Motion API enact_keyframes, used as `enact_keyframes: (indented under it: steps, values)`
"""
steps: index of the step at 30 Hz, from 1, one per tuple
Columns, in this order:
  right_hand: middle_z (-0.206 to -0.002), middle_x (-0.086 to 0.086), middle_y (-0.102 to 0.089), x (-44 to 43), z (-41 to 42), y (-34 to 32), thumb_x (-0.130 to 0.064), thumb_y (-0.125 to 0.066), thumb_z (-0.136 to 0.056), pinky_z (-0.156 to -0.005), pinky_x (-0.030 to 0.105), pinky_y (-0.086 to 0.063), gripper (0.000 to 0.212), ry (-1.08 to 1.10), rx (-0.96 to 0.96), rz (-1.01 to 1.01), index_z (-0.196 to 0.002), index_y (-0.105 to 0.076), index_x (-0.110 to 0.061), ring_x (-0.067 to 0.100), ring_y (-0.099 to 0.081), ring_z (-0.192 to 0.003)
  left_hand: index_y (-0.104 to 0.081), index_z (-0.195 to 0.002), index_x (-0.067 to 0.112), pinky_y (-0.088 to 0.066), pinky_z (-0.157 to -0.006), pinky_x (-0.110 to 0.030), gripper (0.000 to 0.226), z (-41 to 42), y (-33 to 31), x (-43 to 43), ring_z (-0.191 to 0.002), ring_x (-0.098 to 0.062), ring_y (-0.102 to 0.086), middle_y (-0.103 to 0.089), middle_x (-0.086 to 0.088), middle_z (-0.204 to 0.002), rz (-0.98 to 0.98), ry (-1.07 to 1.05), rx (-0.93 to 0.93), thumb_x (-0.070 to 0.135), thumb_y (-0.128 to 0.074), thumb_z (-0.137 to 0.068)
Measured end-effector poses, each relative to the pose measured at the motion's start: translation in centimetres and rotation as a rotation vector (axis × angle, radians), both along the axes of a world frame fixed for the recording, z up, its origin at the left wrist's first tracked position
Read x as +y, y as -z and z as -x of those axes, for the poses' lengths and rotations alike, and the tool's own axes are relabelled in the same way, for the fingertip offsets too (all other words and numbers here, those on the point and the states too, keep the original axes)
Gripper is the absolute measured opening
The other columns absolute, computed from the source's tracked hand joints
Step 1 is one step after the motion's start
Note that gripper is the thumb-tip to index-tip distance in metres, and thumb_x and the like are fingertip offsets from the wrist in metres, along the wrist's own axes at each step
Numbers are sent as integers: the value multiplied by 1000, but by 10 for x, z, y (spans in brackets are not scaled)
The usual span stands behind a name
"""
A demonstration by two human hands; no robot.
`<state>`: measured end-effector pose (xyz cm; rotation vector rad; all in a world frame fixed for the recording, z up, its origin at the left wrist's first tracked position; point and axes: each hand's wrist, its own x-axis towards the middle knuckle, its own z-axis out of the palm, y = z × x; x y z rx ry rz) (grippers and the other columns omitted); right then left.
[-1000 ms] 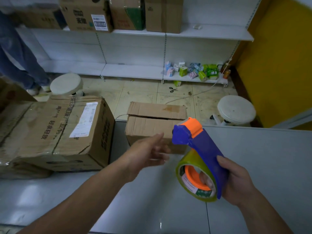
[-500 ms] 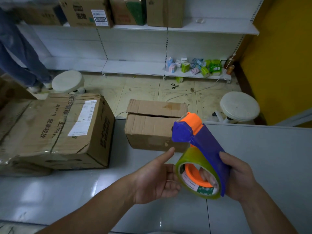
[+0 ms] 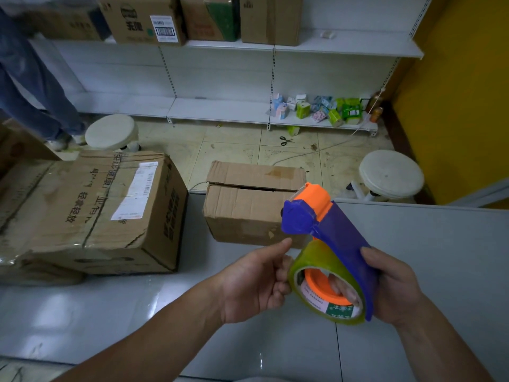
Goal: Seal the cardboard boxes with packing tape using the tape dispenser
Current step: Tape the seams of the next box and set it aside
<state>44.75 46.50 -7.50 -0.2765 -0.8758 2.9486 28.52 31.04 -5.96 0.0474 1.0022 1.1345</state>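
Observation:
A blue tape dispenser (image 3: 338, 235) with an orange head carries a yellowish tape roll (image 3: 316, 260). My right hand (image 3: 394, 288) grips its handle, fingers reaching through the roll's orange core. My left hand (image 3: 253, 282) is at the roll's left edge, curled fingers against the tape and thumb pointing up. Just behind the dispenser, a small cardboard box (image 3: 248, 213) stands on the grey table (image 3: 427, 244), with a dark gap along its top flap seam. A large crumpled cardboard box (image 3: 91, 210) with a white label sits to the left.
Two round white stools (image 3: 111, 132) (image 3: 391, 173) stand on the tiled floor beyond the table. Scissors (image 3: 286, 140) lie on the floor. White shelves hold cardboard boxes (image 3: 143, 20) above and small packets (image 3: 319, 108) below. A person's legs (image 3: 33, 92) are at far left.
My left hand drew back from reaching towards the small box and came onto the tape roll's left edge. The dispenser stayed in my right hand, raised slightly.

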Motion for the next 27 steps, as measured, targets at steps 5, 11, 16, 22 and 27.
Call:
enact_keyframes:
  steps: [5, 11, 16, 22, 27]
  values:
    - [-129, 34, -53, 1, -1, 1, -13, -29, -104, -103, 45, -43, 44, -39, 86, 13, -135, -38, 16, 41, -55, -119, -49, -63, 20, -38, -51, -16, 34, -1, -3, 1, -53, -7, -43, -45, 3, -62, -33, -37, 286, 34, -57, -93]
    - [-76, 18, -72, 7, 5, -17, -36, -77, -76, -61, 29, -57, 61, -50, -51, -231, -103, -59, 16, 24, -71, -66, -52, -73, 11, -41, -54, -20, 26, 17, -19, 3, -52, -11, -47, -51, -1, -59, -173, 11, 666, 19, -55, -97]
    - [-78, 18, -72, 21, 7, -43, -46, -95, -30, -52, 26, -55, 67, -37, -292, -466, -80, -77, -6, 22, -70, -62, -48, -66, 11, -41, -50, -19, 31, 50, -39, 2, -49, -11, -48, -53, -1, -54, -216, -39, 828, 4, -52, -96]
    - [-94, 17, -73, 39, 14, -61, -58, -90, -39, -62, 24, -54, 71, -289, -364, -698, -90, -76, -10, 21, -69, -75, -48, -64, 14, -42, -50, -20, 32, 73, -53, 2, -51, -12, -49, -50, -2, -56, -233, -10, 973, 21, -60, -92]
    - [-98, 21, -72, 64, 2, -75, -58, -90, -40, -63, 23, -53, 77, -393, -429, -817, -95, -73, -6, 23, -69, -77, -48, -60, 15, -38, -51, -18, 31, 102, -67, -9, -51, -11, -43, -46, -1, -55, -206, -144, 1030, 33, -63, -80]
